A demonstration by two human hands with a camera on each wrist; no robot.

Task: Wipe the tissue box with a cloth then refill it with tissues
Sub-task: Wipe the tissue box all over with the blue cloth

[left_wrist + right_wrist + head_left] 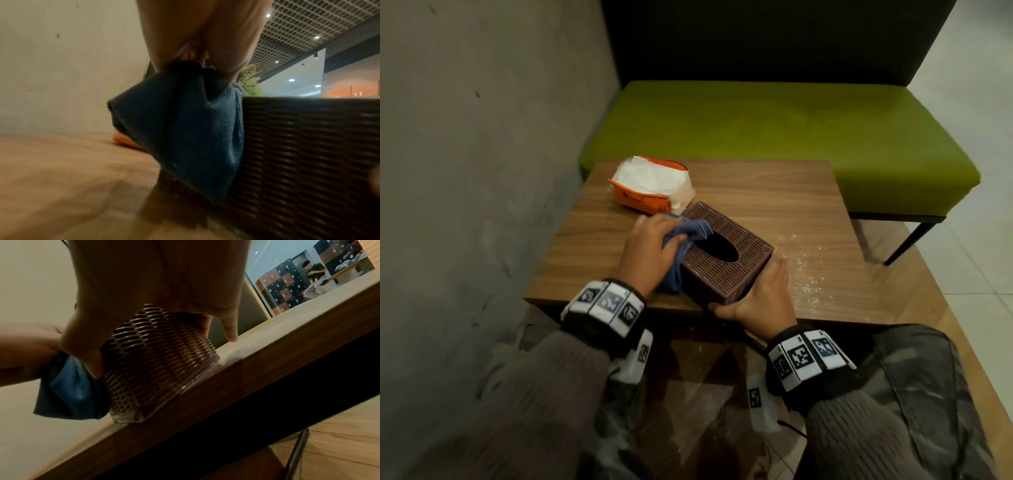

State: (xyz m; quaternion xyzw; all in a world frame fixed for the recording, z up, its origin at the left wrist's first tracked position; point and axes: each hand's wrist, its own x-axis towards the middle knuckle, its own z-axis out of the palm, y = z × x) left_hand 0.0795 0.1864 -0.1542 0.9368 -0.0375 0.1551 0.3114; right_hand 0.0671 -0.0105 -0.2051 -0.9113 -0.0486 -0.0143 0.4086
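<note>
A brown woven tissue box [726,253] sits on the wooden tabletop [774,192], turned at an angle, with its near corner close to the front edge. The oval slot in its top looks dark; whether anything is inside cannot be told from here.

The left hand [649,253] is closed around a bunched blue cloth [688,233] and holds it against the box's left side and upper left edge. In the left wrist view the cloth [185,129] hangs in folds from the gripping fingers and lies against the woven wall of the box [308,154].

The right hand [763,298] steadies the box at its near right corner. The thumb lies along the near end face and the fingers reach down the right side. In the right wrist view the thumb presses the woven side of the box [156,353], the other fingers wrap the far face, and one finger [231,327] points down to touch the tabletop just beside the box. The picture is dim and steeply angled, so the exact finger placement on the far side is unclear.

Behind the box, just beside its far corner, lies an orange pack of tissues [650,186], open, with white sheets showing at the top. A green bench seat [791,137] stands beyond the tabletop, and a grey wall [482,137] runs along the left.
</note>
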